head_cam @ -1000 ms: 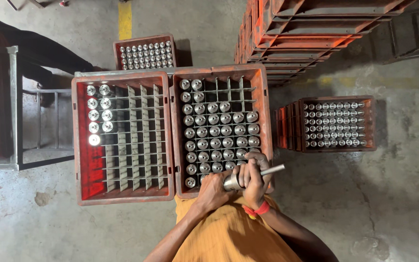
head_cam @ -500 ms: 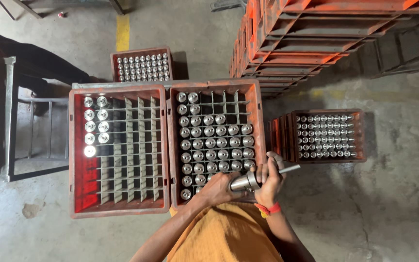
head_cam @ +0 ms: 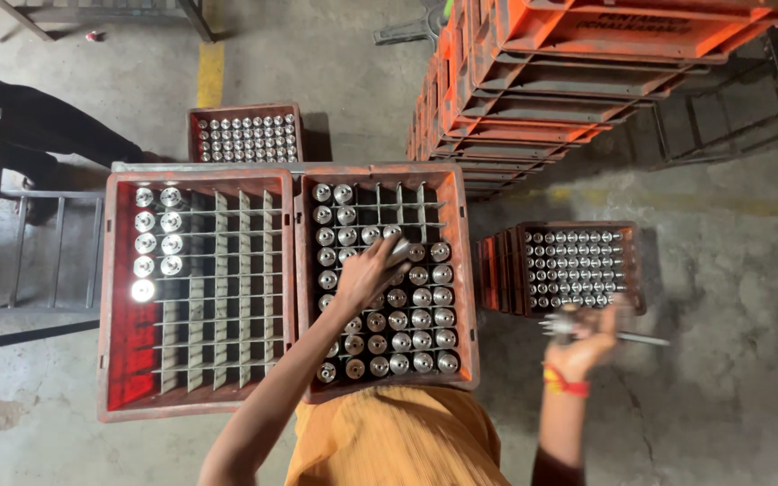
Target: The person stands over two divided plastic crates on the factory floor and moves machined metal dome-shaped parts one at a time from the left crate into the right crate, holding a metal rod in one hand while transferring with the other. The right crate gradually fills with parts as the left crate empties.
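Observation:
My left hand (head_cam: 364,273) reaches over the right red crate (head_cam: 464,279) and is closed on a shiny metal cylinder (head_cam: 399,251) above the third row of cells. That crate holds several upright metal cylinders, with some back cells bare. My right hand (head_cam: 584,340), with a red band at the wrist, is off to the right of the crate and grips a thin metal rod (head_cam: 628,337), blurred by motion. The left red crate (head_cam: 117,360) carries only several cylinders in its two leftmost columns.
A full crate of cylinders (head_cam: 578,268) sits on the floor at right, another crate (head_cam: 245,135) behind. Stacked orange crates (head_cam: 587,63) rise at upper right. A metal frame (head_cam: 11,270) stands at left, with a person in dark clothes (head_cam: 38,121) beside it.
My hands have parted: the left one moved up and into the right crate with a cylinder, and the right one swung out to the right with the rod.

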Motion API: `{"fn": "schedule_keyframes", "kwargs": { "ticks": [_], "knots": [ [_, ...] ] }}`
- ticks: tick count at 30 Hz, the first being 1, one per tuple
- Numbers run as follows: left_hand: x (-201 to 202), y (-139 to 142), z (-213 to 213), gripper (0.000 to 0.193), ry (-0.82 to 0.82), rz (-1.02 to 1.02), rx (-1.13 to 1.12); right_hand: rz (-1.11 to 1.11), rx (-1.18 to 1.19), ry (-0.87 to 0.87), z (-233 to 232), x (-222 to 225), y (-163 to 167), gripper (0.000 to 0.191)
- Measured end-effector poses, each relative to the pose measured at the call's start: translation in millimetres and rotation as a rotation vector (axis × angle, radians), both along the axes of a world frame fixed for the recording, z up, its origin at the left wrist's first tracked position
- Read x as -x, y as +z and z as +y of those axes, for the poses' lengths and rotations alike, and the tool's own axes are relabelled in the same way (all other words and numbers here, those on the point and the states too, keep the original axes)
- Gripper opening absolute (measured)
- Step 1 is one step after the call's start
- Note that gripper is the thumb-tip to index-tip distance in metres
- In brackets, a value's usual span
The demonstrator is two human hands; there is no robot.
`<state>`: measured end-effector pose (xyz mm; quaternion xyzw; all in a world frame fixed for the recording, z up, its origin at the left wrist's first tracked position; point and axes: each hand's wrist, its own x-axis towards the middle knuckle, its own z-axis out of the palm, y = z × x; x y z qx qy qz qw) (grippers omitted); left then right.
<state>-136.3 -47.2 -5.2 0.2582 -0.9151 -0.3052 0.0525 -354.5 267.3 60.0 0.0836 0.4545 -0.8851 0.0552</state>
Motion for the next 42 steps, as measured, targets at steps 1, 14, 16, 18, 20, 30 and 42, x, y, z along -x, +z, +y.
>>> {"fn": "schedule_keyframes", "kwargs": {
  "ticks": [1, 14, 16, 18, 20, 30, 42],
  "knots": [
    [15.7, -4.8, -2.5, 0.073, -0.002, 0.036, 0.078, 0.022, -0.046, 0.079, -11.3, -17.9, -2.5, 0.020],
    [-58.8, 43.3, 10.1, 0.024, 0.196, 0.311, -0.075, -0.093, -0.113, 0.336, -49.1, -88.1, -14.9, 0.015],
    [-111.2, 43.9, -3.8, 0.040, 0.328, 0.345, 0.055, -0.121, -0.128, 0.323, -41.5, -88.3, -22.0, 0.015],
    [-163.3, 41.4, -28.8, 0.051, 0.603, 0.211, 0.359, -0.120, -0.135, 0.336, -34.9, -87.1, -28.1, 0.015],
    [-218.5, 41.9, -53.2, 0.066, 0.905, 0.024, 0.344, -0.087, -0.126, 0.362, -30.2, -85.9, -32.2, 0.015],
    [-283.9, 43.8, -125.3, 0.048, 1.032, -0.064, 0.531, -0.163, -0.047, 0.532, -60.8, -113.6, -28.4, 0.015],
    [-299.4, 82.8, -24.5, 0.049, 0.949, 1.088, -0.213, -0.247, -0.242, 0.559, -33.6, -131.5, -19.6, 0.015]
  ]
}}
